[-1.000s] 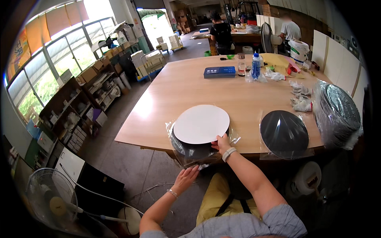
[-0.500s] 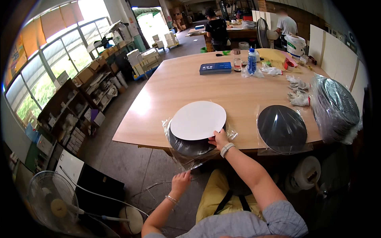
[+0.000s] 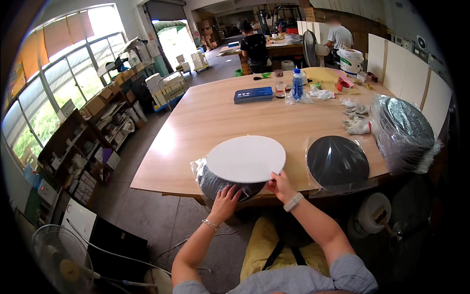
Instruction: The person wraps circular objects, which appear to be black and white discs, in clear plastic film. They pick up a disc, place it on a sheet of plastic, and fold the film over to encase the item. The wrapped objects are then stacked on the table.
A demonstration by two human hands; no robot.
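My right hand pinches the near right edge of a white round board and holds it tilted over a black round board. The black one lies in clear plastic film at the table's near edge, partly covered by the white board. My left hand rests on the film-covered near part of the black board, fingers spread and gripping nothing visible. To the right, another black round board lies flat in clear film. Beyond it, a stack of round boards is wrapped in clear plastic.
Grey work gloves, a blue box, a blue bottle and a white bucket stand or lie farther back on the wooden table. A fan is at lower left. Two people work at the back.
My left hand has come up from the film below the table edge and onto the black board. My right hand still holds the white board, now tilted more. The view has shifted slightly.
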